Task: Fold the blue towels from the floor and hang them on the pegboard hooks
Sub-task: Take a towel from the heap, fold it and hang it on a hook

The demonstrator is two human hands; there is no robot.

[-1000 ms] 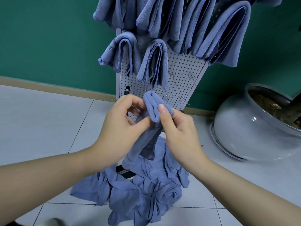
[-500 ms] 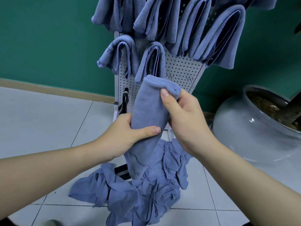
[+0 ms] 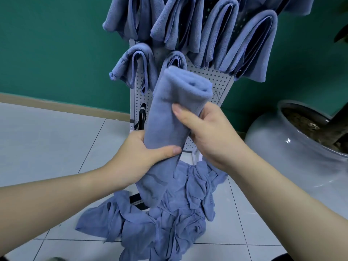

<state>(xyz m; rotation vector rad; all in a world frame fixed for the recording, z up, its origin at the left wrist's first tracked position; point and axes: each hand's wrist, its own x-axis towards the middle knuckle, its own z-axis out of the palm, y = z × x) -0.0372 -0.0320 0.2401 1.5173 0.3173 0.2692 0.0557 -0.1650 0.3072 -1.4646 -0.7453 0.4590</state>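
1. Lower centre: a heap of loose blue towels (image 3: 162,223) lies on the pale tiled floor (image 3: 47,147).
2. Mid-frame: left hand (image 3: 139,153) grips the folded towel (image 3: 173,117) low down; right hand (image 3: 211,132) clamps its upper part.
3. Behind: white pegboard (image 3: 212,80) carries hung towels (image 3: 216,29).
4. Right edge: glazed planter (image 3: 293,157); green wall (image 3: 56,44) across the top.

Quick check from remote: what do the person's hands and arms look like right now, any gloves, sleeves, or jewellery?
Both hands are bare: the left hand and right hand wear no gloves, and no rings show. Both forearms are bare up to the picture's edge, with no sleeves, watch or bands in view. Fingernails are short and unpainted.
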